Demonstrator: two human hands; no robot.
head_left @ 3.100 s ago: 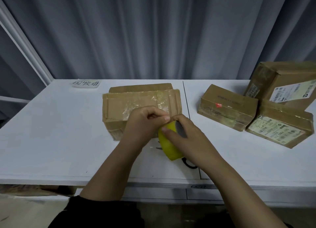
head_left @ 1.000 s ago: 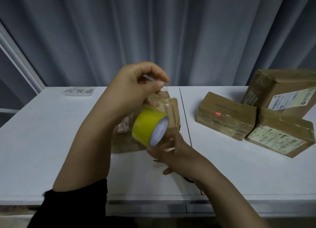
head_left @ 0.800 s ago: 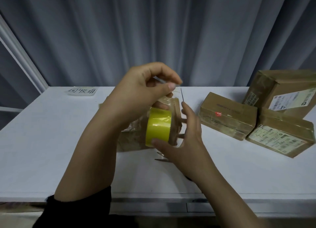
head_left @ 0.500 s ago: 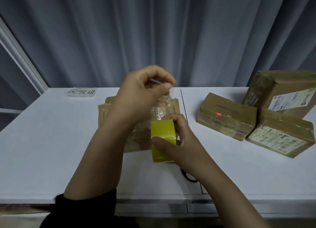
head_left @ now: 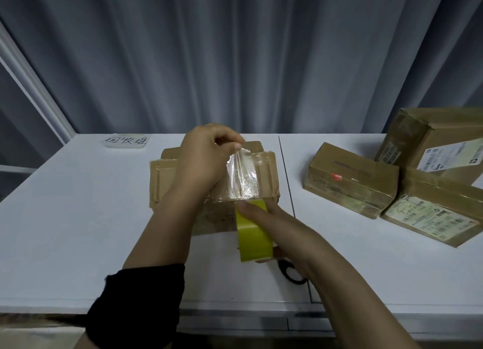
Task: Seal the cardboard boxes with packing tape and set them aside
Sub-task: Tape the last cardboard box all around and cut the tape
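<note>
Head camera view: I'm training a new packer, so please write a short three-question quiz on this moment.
1. True or false: the left hand pinches the free end of the clear tape strip.
2. The right hand holds: A) a knife, B) the yellow tape roll, C) a marker.
3. How many taped boxes lie to the right of the box under the strip?

Key: 1 true; 2 B; 3 three.
</note>
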